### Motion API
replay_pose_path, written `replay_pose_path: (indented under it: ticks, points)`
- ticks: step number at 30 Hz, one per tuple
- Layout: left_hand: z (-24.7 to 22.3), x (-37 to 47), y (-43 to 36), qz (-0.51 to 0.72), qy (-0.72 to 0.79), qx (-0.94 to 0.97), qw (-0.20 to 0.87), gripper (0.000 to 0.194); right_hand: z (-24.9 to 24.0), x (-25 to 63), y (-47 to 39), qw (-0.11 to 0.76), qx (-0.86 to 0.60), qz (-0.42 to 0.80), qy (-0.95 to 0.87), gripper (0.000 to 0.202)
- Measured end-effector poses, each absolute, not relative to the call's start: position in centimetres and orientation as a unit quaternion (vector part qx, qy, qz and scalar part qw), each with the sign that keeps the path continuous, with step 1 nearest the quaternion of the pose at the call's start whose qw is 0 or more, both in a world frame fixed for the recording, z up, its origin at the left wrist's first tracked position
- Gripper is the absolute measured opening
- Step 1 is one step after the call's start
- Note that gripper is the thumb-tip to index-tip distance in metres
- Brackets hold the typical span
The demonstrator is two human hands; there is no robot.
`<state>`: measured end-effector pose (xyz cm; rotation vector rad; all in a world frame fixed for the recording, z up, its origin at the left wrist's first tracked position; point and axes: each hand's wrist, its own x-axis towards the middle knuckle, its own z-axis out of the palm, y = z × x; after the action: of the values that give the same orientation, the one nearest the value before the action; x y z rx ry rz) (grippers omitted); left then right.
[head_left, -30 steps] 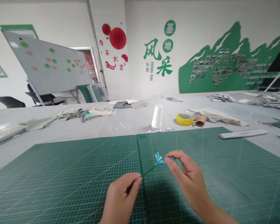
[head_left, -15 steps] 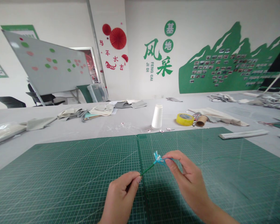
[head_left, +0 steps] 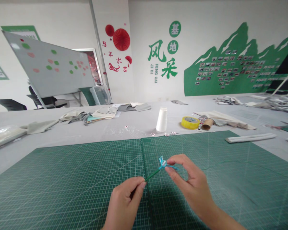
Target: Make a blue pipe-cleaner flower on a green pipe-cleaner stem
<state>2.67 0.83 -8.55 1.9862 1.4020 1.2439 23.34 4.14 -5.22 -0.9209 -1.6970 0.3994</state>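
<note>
My left hand (head_left: 126, 199) pinches the lower end of a thin green stem (head_left: 152, 175) between thumb and forefinger. The stem slants up to the right and ends in a small blue flower (head_left: 162, 163) with a pale, shiny centre that looks beaded. Thumb and forefinger of my right hand (head_left: 193, 183) close on the flower's right side, and a thin blue strand (head_left: 173, 167) sticks out between them. Both hands are above the green cutting mats (head_left: 86, 179). Details of the flower are too small to make out.
Beyond the mats stand a white thread cone (head_left: 161, 119), a roll of yellow tape (head_left: 190, 122) and a cardboard tube (head_left: 207, 124). Fabric pieces (head_left: 105, 112) lie to the left and far right. A rolled pale strip (head_left: 251, 138) rests on the right mat's edge.
My right fingertips have shifted slightly left, from the blue strand to close against the flower. The flower has turned a little, showing its pale centre more. My left hand keeps its pinch.
</note>
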Motion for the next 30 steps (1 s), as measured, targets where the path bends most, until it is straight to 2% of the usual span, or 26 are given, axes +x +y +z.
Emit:
replay_pose_path:
  ticks: [30]
  points:
    - [-8.37,2.8,0.77,0.443,0.507,0.712,0.198,0.017,-5.17,23.5,4.0,0.545,-0.368,0.166,-0.734,0.012]
